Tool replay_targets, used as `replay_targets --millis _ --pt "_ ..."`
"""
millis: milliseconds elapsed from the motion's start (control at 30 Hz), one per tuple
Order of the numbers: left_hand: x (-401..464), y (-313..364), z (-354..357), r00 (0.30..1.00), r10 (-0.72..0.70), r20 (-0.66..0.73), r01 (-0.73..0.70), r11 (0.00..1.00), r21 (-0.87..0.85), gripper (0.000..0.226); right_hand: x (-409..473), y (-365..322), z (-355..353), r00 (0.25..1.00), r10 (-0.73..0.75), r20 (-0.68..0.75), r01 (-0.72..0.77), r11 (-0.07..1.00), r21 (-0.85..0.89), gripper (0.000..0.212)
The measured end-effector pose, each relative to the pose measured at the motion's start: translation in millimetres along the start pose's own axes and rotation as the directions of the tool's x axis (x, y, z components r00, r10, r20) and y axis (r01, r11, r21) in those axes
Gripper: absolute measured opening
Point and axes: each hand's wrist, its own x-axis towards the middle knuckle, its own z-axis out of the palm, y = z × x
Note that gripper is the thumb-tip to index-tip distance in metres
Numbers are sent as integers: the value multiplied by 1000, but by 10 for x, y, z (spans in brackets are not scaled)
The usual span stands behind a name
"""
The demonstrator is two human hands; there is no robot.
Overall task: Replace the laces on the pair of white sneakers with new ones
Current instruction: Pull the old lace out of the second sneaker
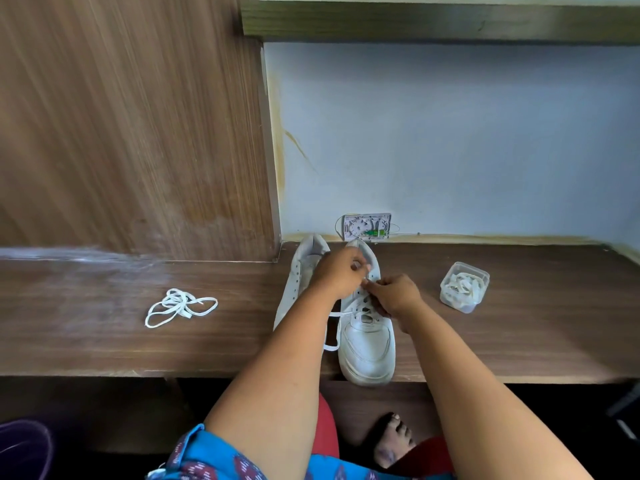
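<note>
Two white sneakers stand side by side on the wooden desk [104, 344], toes toward me. The left sneaker [300, 278] shows bare eyelets and is partly hidden by my left forearm. The right sneaker [367, 344] has a white lace [333, 332] crossing its lower eyelets, with a loose end hanging off its left side. My left hand [337, 275] pinches the lace over the upper eyelets. My right hand [394, 294] pinches the lace just beside it, over the tongue. A loose white lace [180, 306] lies in a tangle on the desk to the left.
A clear plastic tub [464, 287] holding coiled white laces sits on the desk to the right. A small white wall box [367, 226] with wires sits behind the shoes. A wooden panel [131, 126] rises at the left. A bare foot [394, 441] shows under the desk.
</note>
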Motion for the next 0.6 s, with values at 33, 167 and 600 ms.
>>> replay_targets --millis 33,167,600 --pt "-17 -7 30 998 5 58 -5 1000 7 20 -18 -5 -8 997 50 57 -56 992 109 29" --pt "16 -78 84 994 -34 106 42 996 -73 20 -160 -92 -116 964 112 239 -229 805 547 16" --pt "48 -121 112 997 -66 50 72 991 -113 36 -69 -23 38 997 -61 -52 54 992 -115 25"
